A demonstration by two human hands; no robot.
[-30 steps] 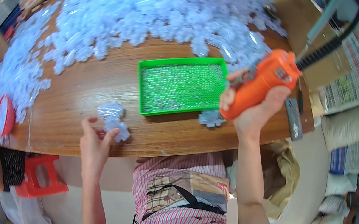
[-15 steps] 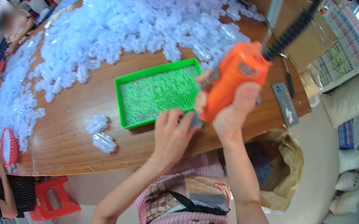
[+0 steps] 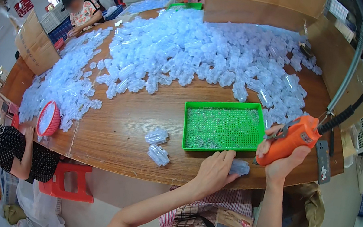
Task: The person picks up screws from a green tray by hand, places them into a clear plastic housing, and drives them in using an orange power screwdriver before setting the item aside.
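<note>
Currently, the table [image 3: 107, 140] is being covered along its far side by a heap [image 3: 168, 45] of clear plastic parts. Nearer the front edge, a green tray [image 3: 204, 149] is being supported by the tabletop. To the right of the tray, an orange driver [image 3: 293, 137] is being gripped in the closed right hand [image 3: 284, 164], its tip being pointed down and leftward. The left hand [image 3: 215, 172] is being rested just before the tray, thumb and fingers closed on a clear block [image 3: 239, 168]. The block is being held flat on the table, near the driver's tip. Small metal pieces [image 3: 217, 128] are being contained in the tray.
</note>
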